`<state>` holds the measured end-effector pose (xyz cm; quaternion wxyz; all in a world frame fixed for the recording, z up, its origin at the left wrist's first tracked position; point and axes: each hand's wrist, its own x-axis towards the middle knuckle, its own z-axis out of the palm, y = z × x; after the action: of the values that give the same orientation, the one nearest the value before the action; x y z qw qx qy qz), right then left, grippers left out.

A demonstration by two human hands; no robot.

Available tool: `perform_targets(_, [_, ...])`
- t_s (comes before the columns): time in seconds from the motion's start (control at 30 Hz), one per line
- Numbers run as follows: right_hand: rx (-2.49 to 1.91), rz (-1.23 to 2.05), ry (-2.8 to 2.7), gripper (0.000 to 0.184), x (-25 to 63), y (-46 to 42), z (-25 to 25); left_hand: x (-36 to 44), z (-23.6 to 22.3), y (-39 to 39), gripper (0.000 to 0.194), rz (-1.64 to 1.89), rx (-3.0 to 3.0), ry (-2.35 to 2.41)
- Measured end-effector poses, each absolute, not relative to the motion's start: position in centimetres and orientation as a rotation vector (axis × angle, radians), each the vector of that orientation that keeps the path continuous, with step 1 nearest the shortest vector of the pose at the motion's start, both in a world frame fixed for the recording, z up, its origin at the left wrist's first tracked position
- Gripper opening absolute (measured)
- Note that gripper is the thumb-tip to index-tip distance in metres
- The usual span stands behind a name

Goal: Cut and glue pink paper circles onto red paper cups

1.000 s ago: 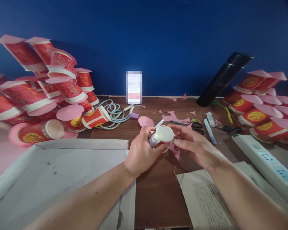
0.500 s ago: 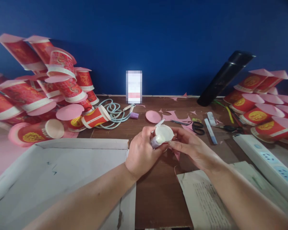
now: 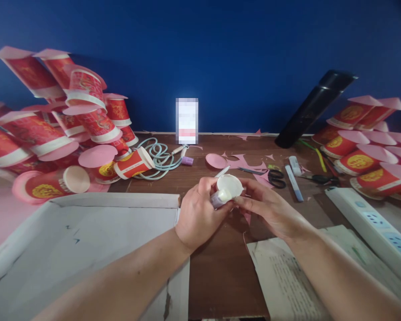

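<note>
My left hand [image 3: 197, 211] is closed around a glue stick [image 3: 218, 200] with its white end uncovered. A slim white pen-like stick [image 3: 223, 171] also pokes out between its fingers. My right hand [image 3: 265, 203] grips a paper cup [image 3: 232, 182] from the right side, its pale round end tilted up towards me. The glue stick's tip is over the cup's rim; whether they touch I cannot tell. Most of the cup's wall is hidden by my fingers. Just beyond the hands lies a pink paper disc [image 3: 215, 161]. A purple cap [image 3: 187, 161] rests by the cable.
Red cups with pink discs are piled at left [image 3: 87, 84] and right [image 3: 357, 160]. Scissors [image 3: 276, 178], a marker [image 3: 294, 183] and pink scraps [image 3: 242, 161] lie on the table. A power strip [image 3: 370, 218], papers [image 3: 280, 267], a white box lid [image 3: 120, 232] and a black bottle [image 3: 314, 109] surround the hands.
The glue stick and cup have come closer together, with my right fingers wrapped further around the cup. The pink disc has shifted to the right on the table.
</note>
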<state>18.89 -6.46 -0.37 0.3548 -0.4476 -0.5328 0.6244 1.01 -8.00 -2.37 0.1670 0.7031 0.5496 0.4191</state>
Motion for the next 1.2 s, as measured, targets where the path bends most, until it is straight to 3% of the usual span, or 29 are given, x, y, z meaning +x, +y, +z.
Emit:
perform_targets(0.4, [-1.139,1.651,-1.379,0.043,19.2,-6.4,-0.5,1.0,-2.2,-8.1,0.045,1.186,1.905,1.525])
perform_targets(0.63, [-1.051,1.693,-1.331,0.043,20.5,-6.4,-0.1,0.8,-2.2,-7.8,0.07,1.23,1.879,1.588])
perform_targets(0.83, [-1.07,1.669,-1.269,0.041,20.4,-6.4,-0.2,0.7,-1.8,-7.9,0.059,1.285,1.861,1.527])
perform_targets(1.03, [-1.054,1.712,-1.346,0.048,20.6,-6.4,-0.5,0.1,-0.5,-7.2,0.037,1.328,1.568,1.499])
perform_targets(1.2, [-1.186,1.604,-1.498,0.06,20.4,-6.7,-0.1,-0.8,-0.6,-5.9,0.045,1.172,1.388,1.317])
